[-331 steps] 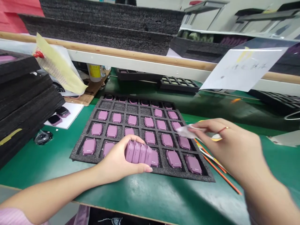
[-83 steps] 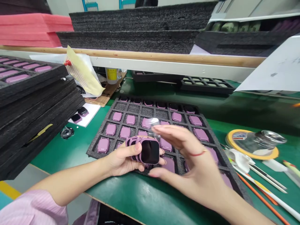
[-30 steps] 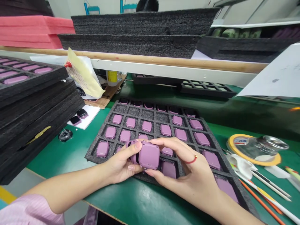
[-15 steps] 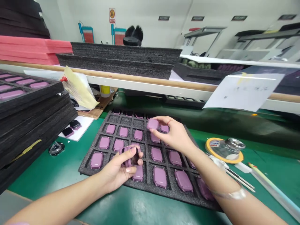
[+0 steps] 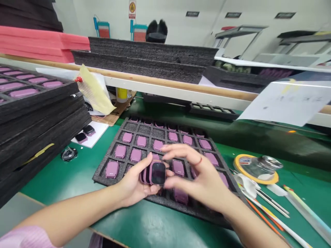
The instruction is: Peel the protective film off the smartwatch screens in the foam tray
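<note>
My left hand (image 5: 134, 184) is closed around a short stack of purple watch bodies (image 5: 152, 173), the front one showing its dark screen. My right hand (image 5: 198, 179) hovers just right of the stack with its fingers spread, the fingertips close to the front watch body; nothing shows in them. Both hands are over the near edge of a black foam tray (image 5: 103, 168) whose cells hold several purple watch bodies (image 5: 141, 141) lying back side up.
A tall stack of black foam trays (image 5: 36, 113) stands at the left. Two dark-faced watch bodies (image 5: 85, 133) lie on white paper. A yellow tape roll with a glass dish (image 5: 256, 168), sticks and cloth lie at the right. A shelf rail (image 5: 165, 86) crosses behind.
My right hand has left the watch body it carried in a far cell and come back to the stack in my left hand. The stack's front piece now shows its screen.
</note>
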The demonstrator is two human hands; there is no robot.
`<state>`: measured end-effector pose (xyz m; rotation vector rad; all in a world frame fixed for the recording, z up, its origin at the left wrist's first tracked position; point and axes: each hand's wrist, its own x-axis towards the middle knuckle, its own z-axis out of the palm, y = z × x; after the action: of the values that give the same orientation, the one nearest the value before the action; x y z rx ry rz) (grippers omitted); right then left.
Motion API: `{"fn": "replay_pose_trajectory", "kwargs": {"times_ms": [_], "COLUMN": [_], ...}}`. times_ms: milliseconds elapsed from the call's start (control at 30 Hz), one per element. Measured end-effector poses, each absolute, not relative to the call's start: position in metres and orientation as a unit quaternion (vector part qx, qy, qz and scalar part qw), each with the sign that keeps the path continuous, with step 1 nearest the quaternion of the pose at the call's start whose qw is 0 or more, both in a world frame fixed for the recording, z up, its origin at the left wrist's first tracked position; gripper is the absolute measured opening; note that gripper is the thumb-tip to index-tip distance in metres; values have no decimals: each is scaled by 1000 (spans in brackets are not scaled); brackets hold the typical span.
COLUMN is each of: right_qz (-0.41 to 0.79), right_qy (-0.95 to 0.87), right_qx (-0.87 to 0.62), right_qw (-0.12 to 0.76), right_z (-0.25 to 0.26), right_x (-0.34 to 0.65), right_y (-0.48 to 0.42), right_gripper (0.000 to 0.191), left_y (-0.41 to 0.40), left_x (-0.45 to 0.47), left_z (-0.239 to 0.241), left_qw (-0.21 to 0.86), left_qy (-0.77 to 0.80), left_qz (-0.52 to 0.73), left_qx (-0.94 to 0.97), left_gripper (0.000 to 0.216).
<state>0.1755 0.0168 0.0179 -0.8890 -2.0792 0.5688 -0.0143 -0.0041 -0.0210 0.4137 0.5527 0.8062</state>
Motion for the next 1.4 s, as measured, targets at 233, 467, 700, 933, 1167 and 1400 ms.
{"fn": "replay_pose_trajectory", "kwargs": {"times_ms": [233,467,700,933,1167,1400], "right_qz": [183,138,238,313,97,58], "right_qy": [-844,-826,-667,-635,-709,-813], "right_qx": [-306,-284,-377,-386,-386,-341], "right_qw": [400,466,597,591,583,468], "right_z": [0,4,13,14,25,27], "right_x": [163,160,165,167,186,195], "right_y": [-6,-2,-7,-3,5,-19], "right_gripper": [16,9,12,21,21,35], "left_y": [-4,-3,-6,-5,-6,-5], "left_x": [-10,-10,-13,-14,-15,-14], "left_z": [-20,-21,-19,-17,-14,-19], "left_qw": [874,888,899,893,891,887], "left_qy": [225,188,191,188,168,175], "left_qz": [391,380,347,357,364,358], "left_qx": [182,179,185,201,213,232], "left_gripper": [39,39,45,45,40,44]}}
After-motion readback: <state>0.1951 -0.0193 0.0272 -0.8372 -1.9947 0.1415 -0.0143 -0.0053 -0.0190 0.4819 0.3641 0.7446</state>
